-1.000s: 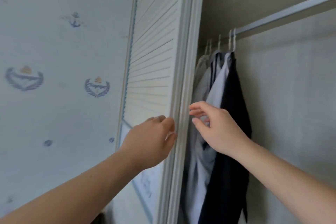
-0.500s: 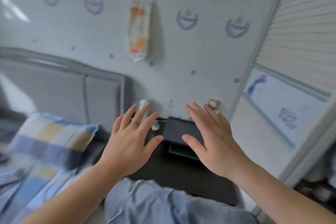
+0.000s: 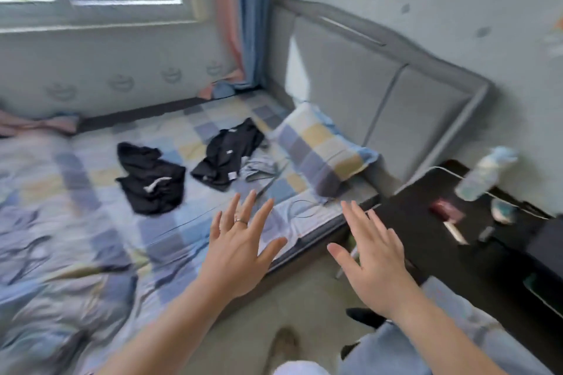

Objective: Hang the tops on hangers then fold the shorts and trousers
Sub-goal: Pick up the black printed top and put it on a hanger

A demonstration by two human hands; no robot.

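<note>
Checked bedding [image 3: 91, 192] lay before me. From my left hand [image 3: 240, 253], a black garment with a white mark [image 3: 152, 179] sat at ten o'clock, a second black garment [image 3: 227, 155] at twelve, a grey garment [image 3: 259, 167] touching it. My right hand [image 3: 374, 262] and left hovered with fingers spread straight, holding nothing.

Left hand [image 3: 240, 248] and right hand [image 3: 373, 262] held out, fingers spread, holding nothing. Ring [image 3: 239, 221] on left hand. Checked bed [image 3: 100, 231] carries two crumpled black garments [image 3: 152, 181] [image 3: 227, 155], small grey garment [image 3: 259, 168], checked pillow [image 3: 320, 151]. Dark bedside table [image 3: 426, 231] at right, blurred bottle [image 3: 484, 172] on it.
</note>
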